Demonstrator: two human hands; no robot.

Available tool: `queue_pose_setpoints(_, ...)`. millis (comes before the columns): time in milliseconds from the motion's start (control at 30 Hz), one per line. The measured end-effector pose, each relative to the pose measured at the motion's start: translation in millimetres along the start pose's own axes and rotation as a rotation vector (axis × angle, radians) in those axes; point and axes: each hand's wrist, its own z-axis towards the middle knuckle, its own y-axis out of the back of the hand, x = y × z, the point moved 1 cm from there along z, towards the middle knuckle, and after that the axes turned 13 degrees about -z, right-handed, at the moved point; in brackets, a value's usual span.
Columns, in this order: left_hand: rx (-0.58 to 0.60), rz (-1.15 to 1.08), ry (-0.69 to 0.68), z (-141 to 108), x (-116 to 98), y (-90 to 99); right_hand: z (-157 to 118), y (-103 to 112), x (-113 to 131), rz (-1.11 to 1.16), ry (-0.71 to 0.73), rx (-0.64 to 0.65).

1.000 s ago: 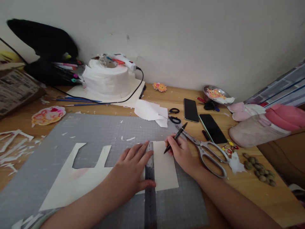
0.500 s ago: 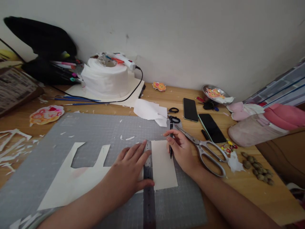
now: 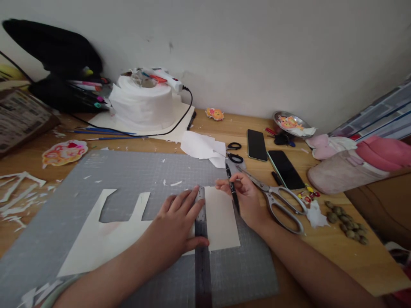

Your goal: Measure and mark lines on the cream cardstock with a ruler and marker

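My left hand (image 3: 178, 222) lies flat with its fingers spread, pressing a ruler (image 3: 202, 261) down onto cream paper (image 3: 222, 218). To the left of the ruler, the paper shows cut-out notches, partly hidden under my left forearm. My right hand (image 3: 247, 199) is closed around a black pen (image 3: 233, 186), held over the paper's right edge. The pen's upper end points away from me. Under the paper is a grey cutting mat (image 3: 247, 273). Large metal-handled scissors (image 3: 272, 199) lie just right of my right hand.
Black-handled scissors (image 3: 236, 158) and crumpled white paper (image 3: 204, 147) lie behind the mat. Two phones (image 3: 257, 144) rest farther right, near a metal bowl (image 3: 276, 117). A big white roll (image 3: 144, 105) stands at the back, with a glue gun (image 3: 171, 81) on top. Paper scraps (image 3: 16, 192) litter the left.
The pen has tilted in my right hand, its lower end swinging right and toward my palm. My left hand still holds the ruler in place. The view has shifted slightly.
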Motion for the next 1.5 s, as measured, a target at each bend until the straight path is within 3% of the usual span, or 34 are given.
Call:
queue_pose_setpoints(167,0.001,0.025,-0.009,1.5,0.4,1.9,1.8,2.5,1.1,-0.187,0.117,-0.073)
queue_pose_setpoints(533,-0.047,-0.005,-0.02,-1.8,6.5,-9.7,1.9,-4.9,-2.1,-0.254,0.052,-0.018)
queue_pose_setpoints(1500,0.003,0.036,-0.033,1.2,3.0,-0.8,1.2,-4.6,-1.9,-0.338,0.061,0.01)
